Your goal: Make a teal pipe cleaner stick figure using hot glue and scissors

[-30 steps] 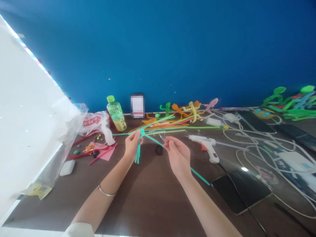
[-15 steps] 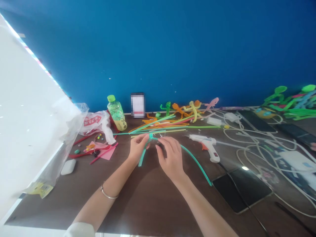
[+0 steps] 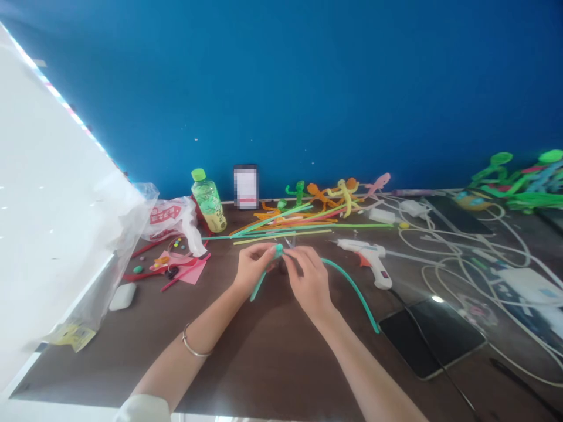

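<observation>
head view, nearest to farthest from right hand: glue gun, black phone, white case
From the right hand:
1. hot glue gun, just to its right
2. black phone, farther right
3. white case, far left, beyond the left hand

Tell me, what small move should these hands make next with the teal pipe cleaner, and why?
I'd guess the right hand should wrap the long teal pipe cleaner once more around the teal knot and pull it snug. Both hands are pinching at that knot, with the left hand steadying it, and the long end lies loose.
</observation>
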A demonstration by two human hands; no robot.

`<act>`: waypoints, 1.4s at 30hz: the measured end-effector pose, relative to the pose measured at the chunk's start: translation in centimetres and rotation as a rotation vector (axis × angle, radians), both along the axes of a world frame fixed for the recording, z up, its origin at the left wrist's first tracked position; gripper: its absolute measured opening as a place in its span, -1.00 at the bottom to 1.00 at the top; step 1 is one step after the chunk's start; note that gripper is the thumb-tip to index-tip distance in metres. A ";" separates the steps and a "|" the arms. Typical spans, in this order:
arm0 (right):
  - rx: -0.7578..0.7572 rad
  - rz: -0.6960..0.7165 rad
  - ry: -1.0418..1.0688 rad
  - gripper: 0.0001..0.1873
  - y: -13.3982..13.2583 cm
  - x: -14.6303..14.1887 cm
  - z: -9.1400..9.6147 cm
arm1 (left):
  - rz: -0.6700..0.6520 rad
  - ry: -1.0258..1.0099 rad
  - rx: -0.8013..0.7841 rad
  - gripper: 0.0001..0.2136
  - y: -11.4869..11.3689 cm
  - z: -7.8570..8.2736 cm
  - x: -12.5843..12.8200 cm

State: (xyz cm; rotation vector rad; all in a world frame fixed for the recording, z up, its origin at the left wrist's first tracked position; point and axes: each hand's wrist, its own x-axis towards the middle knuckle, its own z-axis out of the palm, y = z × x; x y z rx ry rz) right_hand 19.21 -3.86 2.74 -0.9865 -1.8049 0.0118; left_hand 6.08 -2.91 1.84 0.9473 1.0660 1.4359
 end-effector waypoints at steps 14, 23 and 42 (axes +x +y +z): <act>0.056 -0.040 -0.054 -0.87 -0.1 -0.1 -0.1 | 0.034 0.036 0.019 -0.70 0.0 -0.5 0.1; 0.063 -0.065 -0.078 -0.88 -0.2 -0.1 -0.1 | 0.001 -0.054 0.014 -0.74 -0.1 -0.3 0.1; 0.096 -0.088 -0.096 -0.90 -0.5 -0.1 0.2 | 0.042 -0.032 0.023 -0.76 -0.4 0.1 0.6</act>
